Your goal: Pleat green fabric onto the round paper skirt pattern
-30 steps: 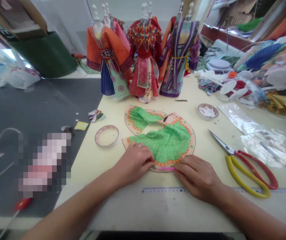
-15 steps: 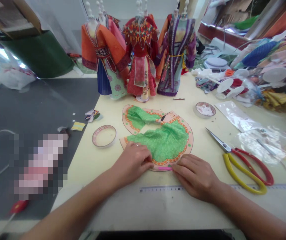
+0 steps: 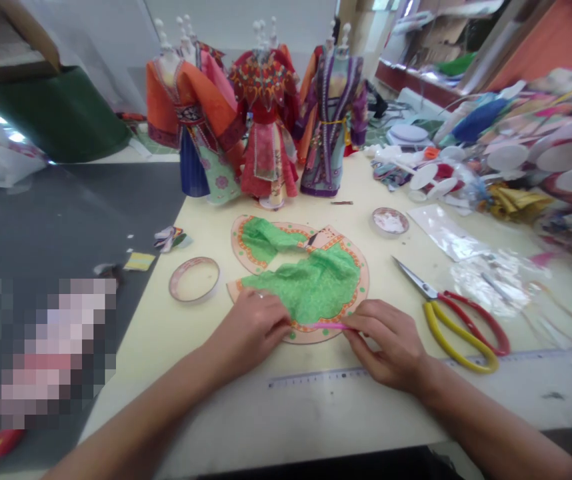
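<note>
Nearest, a ruler (image 3: 311, 379) lies on the tabletop (image 3: 201, 393), just on the near side of the green cloth (image 3: 311, 283); the right arm hides part of it. The left hand (image 3: 256, 321) rests on the near left edge of the green cloth, fingers curled close together, maybe to stop it sliding; I can't tell if they pinch it. The right hand (image 3: 383, 337), by the near right edge, holds a thin pink stick (image 3: 327, 326) by one end, so the rest pokes out along the green cloth's edge. Right of the green cloth are big scissors (image 3: 432, 293), handles toward the person, which looks handy for grabbing. A small bowl (image 3: 172, 287) sits left of the green cloth, and a bowl with white stuff (image 3: 390, 233) sits past its right side, both close by. Farther, behind the green cloth, little dresses (image 3: 269, 143) stand up on stands, likely so they don't get squashed.
</note>
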Available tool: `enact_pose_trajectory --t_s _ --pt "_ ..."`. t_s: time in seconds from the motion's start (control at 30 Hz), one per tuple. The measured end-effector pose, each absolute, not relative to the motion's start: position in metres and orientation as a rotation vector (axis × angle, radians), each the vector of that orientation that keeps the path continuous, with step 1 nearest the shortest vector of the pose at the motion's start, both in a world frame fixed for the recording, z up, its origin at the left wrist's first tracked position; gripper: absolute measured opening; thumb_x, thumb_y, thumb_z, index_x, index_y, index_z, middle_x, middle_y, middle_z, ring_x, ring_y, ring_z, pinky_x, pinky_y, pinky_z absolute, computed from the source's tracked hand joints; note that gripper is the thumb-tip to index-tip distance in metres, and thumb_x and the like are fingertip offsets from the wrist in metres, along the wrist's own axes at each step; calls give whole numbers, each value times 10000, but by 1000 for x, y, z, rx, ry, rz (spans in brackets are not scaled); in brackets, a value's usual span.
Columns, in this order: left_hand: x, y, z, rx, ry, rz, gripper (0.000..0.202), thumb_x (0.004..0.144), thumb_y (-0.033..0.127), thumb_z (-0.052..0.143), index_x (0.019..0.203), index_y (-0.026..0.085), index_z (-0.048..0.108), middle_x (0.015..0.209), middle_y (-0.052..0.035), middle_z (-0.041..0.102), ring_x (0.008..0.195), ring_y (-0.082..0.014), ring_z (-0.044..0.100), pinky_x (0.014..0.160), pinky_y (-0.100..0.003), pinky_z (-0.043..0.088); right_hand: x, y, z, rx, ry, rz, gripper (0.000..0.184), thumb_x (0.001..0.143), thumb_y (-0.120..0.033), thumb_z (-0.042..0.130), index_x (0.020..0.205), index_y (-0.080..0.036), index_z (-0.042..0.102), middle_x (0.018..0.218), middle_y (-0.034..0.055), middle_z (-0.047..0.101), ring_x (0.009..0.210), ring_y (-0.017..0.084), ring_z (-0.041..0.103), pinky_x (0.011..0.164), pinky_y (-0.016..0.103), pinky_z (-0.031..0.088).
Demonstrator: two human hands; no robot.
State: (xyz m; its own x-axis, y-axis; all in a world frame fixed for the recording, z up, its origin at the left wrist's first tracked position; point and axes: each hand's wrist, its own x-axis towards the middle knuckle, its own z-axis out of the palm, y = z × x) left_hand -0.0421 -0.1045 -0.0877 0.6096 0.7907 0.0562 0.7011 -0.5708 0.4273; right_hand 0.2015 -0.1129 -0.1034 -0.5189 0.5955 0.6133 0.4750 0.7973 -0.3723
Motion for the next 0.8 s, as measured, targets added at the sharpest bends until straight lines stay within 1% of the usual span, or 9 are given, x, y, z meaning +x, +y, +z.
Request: enact_pose_trajectory --t_s 0.1,0.2,0.27,0.37,0.47,0.53,0.6,0.7,0.8 --pt "-40 -109 -93 2653 1126 478 202 874 188 443 773 168 616 762 -48 617 761 -189 530 725 -365 359 201 -112 -101 -861 -2150 203 191 763 -80 555 934 -165 571 761 56 620 698 158 563 639 302 489" --pt "-38 -112 -103 2824 1004 533 195 865 122 434 875 181 619 861 -52 638 818 -196 537 770 -378 373 202 -110 -101 -944 -2104 206 124 804 -116 522 915 -160 557 717 41 618 646 141 549 602 278 470" --pt "-37 -114 -109 2940 945 561 223 868 100 409 887 176 618 887 -57 648 829 -203 545 787 -388 385 202 -109 -101 -991 -2091 212 109 836 -136 488 922 -160 551 737 43 629 653 138 556 614 273 470" --pt "-37 -116 -113 3036 925 572 287 874 61 344 885 160 613 923 -67 653 835 -201 561 830 -411 386 203 -109 -101 -1023 -2076 214 126 864 -165 453 950 -165 546 774 51 643 677 142 576 639 272 479" --pt "-40 -119 -114 3020 971 615 297 875 55 326 910 164 600 934 -60 659 844 -190 571 870 -427 369 202 -111 -99 -1023 -2040 239 154 874 -182 447 998 -173 538 816 60 652 722 151 597 677 273 485" --pt "-43 -118 -115 2977 985 661 276 873 69 340 953 172 583 931 -49 662 859 -186 570 865 -414 366 202 -112 -99 -1043 -1999 307 183 883 -192 430 1035 -176 530 820 56 650 738 152 602 692 270 482" --pt "-45 -117 -115 2937 985 726 234 872 100 365 963 173 568 908 -44 658 853 -188 563 823 -388 375 202 -112 -98 -1089 -1950 418 209 897 -206 399 1062 -178 525 761 35 631 699 142 592 668 260 473" --pt "-44 -112 -116 2861 1084 733 165 876 168 390 828 165 548 785 -41 622 764 -187 538 747 -367 383 204 -110 -99 -1143 -1871 581 222 914 -224 355 1066 -189 512 687 1 584 631 122 552 629 245 452" --pt "-43 -110 -120 2817 1213 695 229 885 200 362 697 178 492 670 -24 564 650 -170 496 671 -342 378 203 -110 -99 -1170 -1794 671 179 907 -229 358 1028 -194 487 713 -5 559 614 111 515 599 235 432"
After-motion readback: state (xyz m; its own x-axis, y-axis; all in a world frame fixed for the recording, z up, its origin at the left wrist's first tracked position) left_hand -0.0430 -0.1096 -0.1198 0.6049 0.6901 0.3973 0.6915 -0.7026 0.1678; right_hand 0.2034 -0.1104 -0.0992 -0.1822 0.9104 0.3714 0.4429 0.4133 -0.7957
